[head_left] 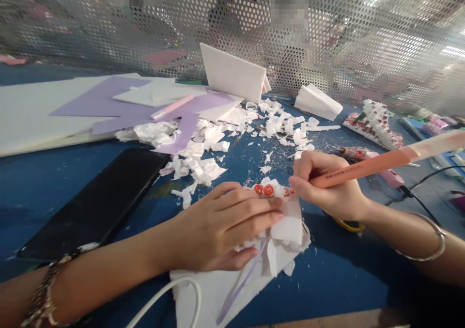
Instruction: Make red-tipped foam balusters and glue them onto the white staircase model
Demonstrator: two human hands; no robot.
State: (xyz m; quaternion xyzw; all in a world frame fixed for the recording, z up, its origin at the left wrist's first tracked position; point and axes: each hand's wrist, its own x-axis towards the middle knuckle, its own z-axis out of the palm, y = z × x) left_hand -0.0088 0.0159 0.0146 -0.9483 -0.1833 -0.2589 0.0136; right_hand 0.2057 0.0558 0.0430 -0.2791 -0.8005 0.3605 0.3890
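A small white paper piece (286, 224) with red round marks (268, 189) along its upper edge lies in front of me. My left hand (221, 221) holds it down, its fingers stretched close together across it and the thumb lower, on the near side. My right hand (329, 185) is closed around an orange marker pen (366, 168), held at a slant, its lower end hidden by the fingers near the marked edge. Under my left hand is a white sheet (199, 294) with a thin purple strip (241, 284) on it.
Torn white scraps (203, 168) litter the blue table (363, 279). At left are a black phone (98, 197) and purple sheets (105, 98). A white board (232, 71) leans near the perforated metal screen (250, 18). A pink tool (390, 175) with a black cable lies right.
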